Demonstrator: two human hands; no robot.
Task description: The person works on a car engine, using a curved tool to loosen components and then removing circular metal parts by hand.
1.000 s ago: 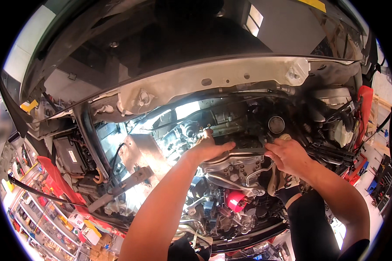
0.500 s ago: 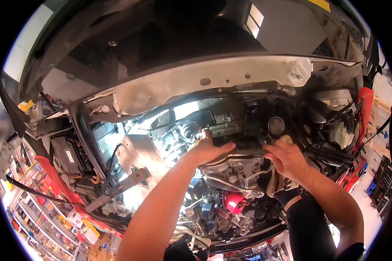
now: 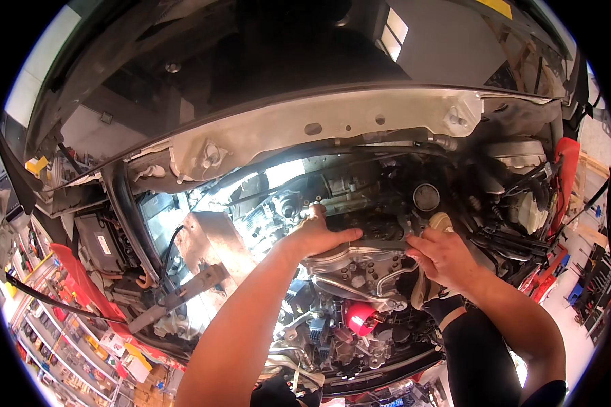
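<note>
In an open engine bay, a dark engine part [image 3: 375, 227] with a silvery metal front edge lies across the middle. My left hand [image 3: 313, 234] is at its left end, with the thumb stretched along the top and the other fingers partly hidden beyond. At the right end, my right hand [image 3: 441, 256] has curled fingers pressed together on the edge. Close beside it is a beige-gloved hand [image 3: 421, 290] on a black-sleeved arm [image 3: 478, 353], seemingly another person's. Below the part are a bolted metal face with a curved pipe [image 3: 390, 277] and a bright red round piece [image 3: 362, 319].
A raised dark hood [image 3: 285, 61] spans the top, above a pale metal crossbeam [image 3: 332, 122]. A round opening [image 3: 426, 197] sits behind my right hand. On the left are a flat metal block [image 3: 217, 247] and a battery-like box [image 3: 100, 243]. Red fenders [image 3: 88, 285] flank the bay.
The view has shifted slightly. Both my hands stay at the ends of the dark engine part, with almost the same grip.
</note>
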